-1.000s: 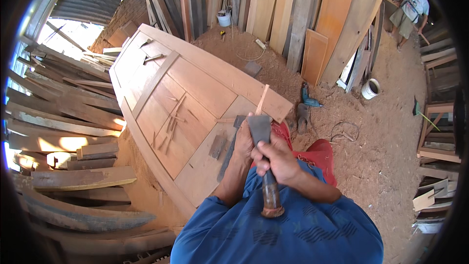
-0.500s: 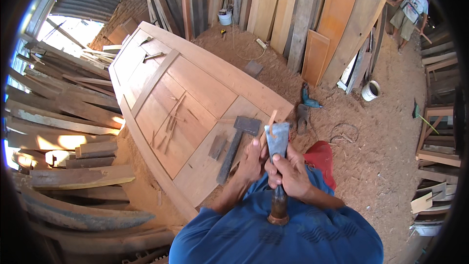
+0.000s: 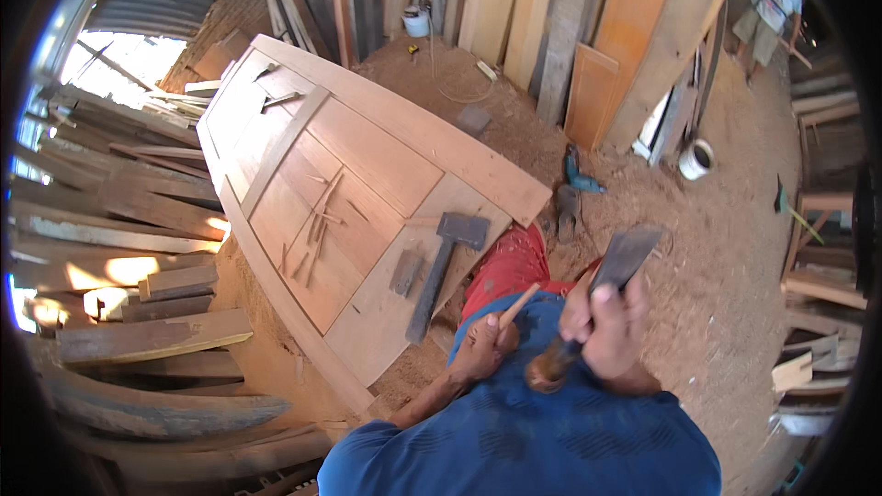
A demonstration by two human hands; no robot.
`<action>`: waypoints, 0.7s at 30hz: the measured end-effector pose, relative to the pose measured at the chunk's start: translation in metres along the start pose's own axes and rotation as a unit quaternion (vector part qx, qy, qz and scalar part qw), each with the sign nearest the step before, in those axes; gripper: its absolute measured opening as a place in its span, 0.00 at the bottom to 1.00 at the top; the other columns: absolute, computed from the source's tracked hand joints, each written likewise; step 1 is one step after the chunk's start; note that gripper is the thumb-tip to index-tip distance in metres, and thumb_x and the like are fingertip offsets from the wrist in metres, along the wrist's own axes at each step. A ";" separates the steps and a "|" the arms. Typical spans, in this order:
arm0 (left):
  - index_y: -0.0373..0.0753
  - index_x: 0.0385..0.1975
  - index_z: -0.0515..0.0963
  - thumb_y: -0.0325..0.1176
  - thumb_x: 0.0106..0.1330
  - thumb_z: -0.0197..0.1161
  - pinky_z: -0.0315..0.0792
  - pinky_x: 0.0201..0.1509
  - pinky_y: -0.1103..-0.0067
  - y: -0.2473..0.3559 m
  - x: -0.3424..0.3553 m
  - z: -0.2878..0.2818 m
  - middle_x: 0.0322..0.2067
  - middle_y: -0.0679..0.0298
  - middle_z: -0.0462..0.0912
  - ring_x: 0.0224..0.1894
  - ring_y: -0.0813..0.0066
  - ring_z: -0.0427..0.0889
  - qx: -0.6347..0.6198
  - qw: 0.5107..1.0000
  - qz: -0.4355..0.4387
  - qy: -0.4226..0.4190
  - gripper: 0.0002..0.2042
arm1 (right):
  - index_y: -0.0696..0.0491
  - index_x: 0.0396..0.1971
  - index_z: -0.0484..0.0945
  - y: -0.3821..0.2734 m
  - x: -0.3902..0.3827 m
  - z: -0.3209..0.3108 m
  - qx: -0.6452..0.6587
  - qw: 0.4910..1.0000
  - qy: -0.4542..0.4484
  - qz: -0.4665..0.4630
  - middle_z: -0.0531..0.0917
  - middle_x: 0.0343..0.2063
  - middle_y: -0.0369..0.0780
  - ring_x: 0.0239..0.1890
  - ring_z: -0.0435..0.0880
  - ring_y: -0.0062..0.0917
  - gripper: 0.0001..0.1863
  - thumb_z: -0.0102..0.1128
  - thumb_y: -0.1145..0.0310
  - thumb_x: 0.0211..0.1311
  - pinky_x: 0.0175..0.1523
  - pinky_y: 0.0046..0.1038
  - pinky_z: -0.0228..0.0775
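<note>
My right hand [image 3: 614, 326] is closed round a wide chisel [image 3: 628, 255], its broad metal blade angled up and right and its brown wooden handle end near my blue shirt. Lower and to the left, my left hand [image 3: 484, 347] grips a thin wood strip [image 3: 520, 305] whose end sticks out past the fingers. Left of that hand, a dark-headed mallet [image 3: 450, 257] lies on a large wooden door panel [image 3: 386, 179]. A small dark block [image 3: 406, 273] sits beside the mallet. Several thin wood slivers [image 3: 319, 225] are scattered on the panel.
A blue power drill [image 3: 579, 170] lies on the dusty floor beyond the panel. A white bucket [image 3: 696, 160] stands farther right. Boards [image 3: 514, 14] lean at the back, and stacked timber [image 3: 147, 335] fills the left. Another person [image 3: 770, 14] stands at the far right.
My hands have moved apart. The chisel has swung right and tilted in my right hand, while my left hand has come down toward my shirt with the wood strip.
</note>
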State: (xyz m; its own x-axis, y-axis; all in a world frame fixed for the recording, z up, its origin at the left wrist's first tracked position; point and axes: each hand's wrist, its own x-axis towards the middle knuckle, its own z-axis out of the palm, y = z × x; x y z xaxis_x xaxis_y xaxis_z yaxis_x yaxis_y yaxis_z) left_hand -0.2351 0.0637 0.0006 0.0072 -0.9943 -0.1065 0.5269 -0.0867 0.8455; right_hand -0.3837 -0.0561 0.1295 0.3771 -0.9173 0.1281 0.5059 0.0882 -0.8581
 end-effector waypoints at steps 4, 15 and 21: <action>0.47 0.20 0.62 0.54 0.78 0.38 0.55 0.26 0.79 0.035 0.018 0.010 0.11 0.74 0.55 0.14 0.81 0.53 -0.218 0.974 -0.054 0.010 0.25 | 0.60 0.52 0.64 0.007 0.032 -0.018 -0.235 0.971 0.002 0.047 0.80 0.29 0.38 0.20 0.71 0.12 0.17 0.53 0.70 0.69 0.24 0.18 0.67; 0.40 0.30 0.69 0.52 0.79 0.37 0.57 0.27 0.83 0.046 0.046 0.012 0.17 0.71 0.62 0.20 0.82 0.59 -0.116 0.989 -0.085 -0.021 0.23 | 0.58 0.46 0.73 0.048 0.056 -0.018 -0.247 0.966 -0.029 0.069 0.79 0.32 0.35 0.35 0.76 0.16 0.17 0.67 0.71 0.60 0.42 0.24 0.72; 0.42 0.28 0.67 0.54 0.78 0.37 0.57 0.27 0.81 0.033 0.050 0.008 0.18 0.69 0.62 0.21 0.79 0.60 -0.014 0.999 -0.047 -0.004 0.23 | 0.57 0.45 0.70 0.065 0.057 -0.020 -0.268 0.962 -0.001 0.049 0.78 0.30 0.33 0.23 0.72 0.10 0.12 0.60 0.71 0.66 0.26 0.17 0.67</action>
State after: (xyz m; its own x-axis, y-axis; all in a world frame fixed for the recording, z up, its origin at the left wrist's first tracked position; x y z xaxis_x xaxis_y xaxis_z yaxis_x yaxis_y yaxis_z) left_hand -0.2243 0.0104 0.0273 -0.0498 -0.9823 -0.1806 0.5481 -0.1780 0.8173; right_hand -0.3451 -0.1104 0.0706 0.4046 -0.9138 0.0350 -0.0042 -0.0402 -0.9992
